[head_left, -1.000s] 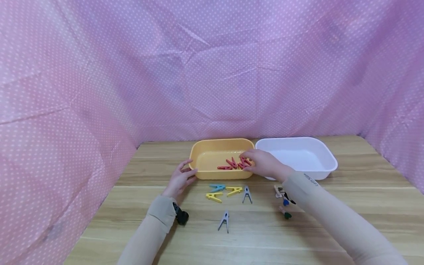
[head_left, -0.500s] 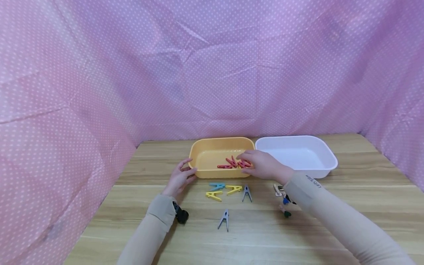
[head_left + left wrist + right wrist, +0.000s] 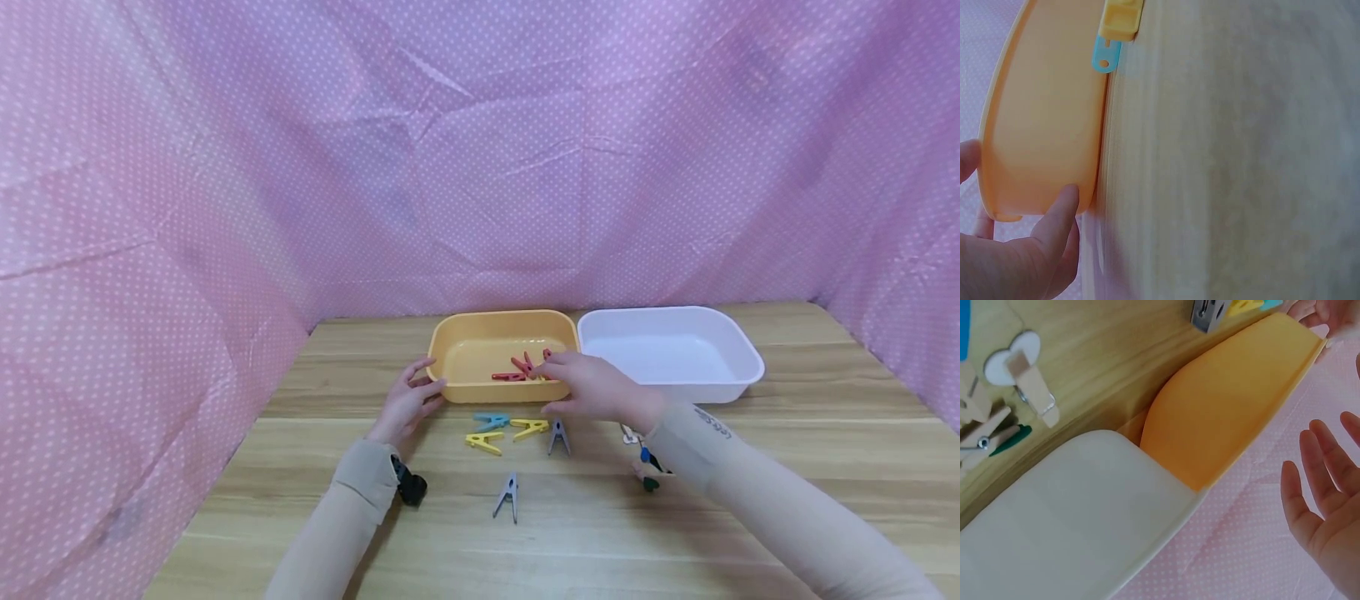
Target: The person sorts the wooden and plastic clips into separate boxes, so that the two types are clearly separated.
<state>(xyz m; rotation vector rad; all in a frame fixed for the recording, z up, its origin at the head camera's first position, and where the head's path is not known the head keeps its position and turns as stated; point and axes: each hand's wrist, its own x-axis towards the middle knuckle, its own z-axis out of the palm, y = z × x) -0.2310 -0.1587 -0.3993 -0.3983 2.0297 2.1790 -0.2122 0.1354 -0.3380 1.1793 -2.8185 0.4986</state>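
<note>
The orange basin [image 3: 459, 393] stands at the back of the table, several red clothespins [image 3: 510, 377] lying in it. My left hand [image 3: 405, 408] holds its left end, the thumb against the front wall and other fingers at the rim, as in the left wrist view [image 3: 1016, 256]. Over the basin's front right corner hovers my right hand [image 3: 600, 387], fingers spread and nothing held; it hides some red clothespins. In front of the basin lie a blue clothespin [image 3: 492, 421], two yellow clothespins [image 3: 530, 428] and two grey clothespins [image 3: 558, 437], one nearer the table's front.
A white basin [image 3: 727, 390] adjoins the orange one on the right. Small wooden clothespins with hearts [image 3: 1035, 387] lie in front of it, partly behind the right forearm. A pink dotted cloth [image 3: 480, 208] hangs behind the wooden table [image 3: 600, 533].
My right hand has come away from the red clothespins, lifting and moving slightly toward the basin's front edge with its fingers spreading. The left hand stays at the basin's left end.
</note>
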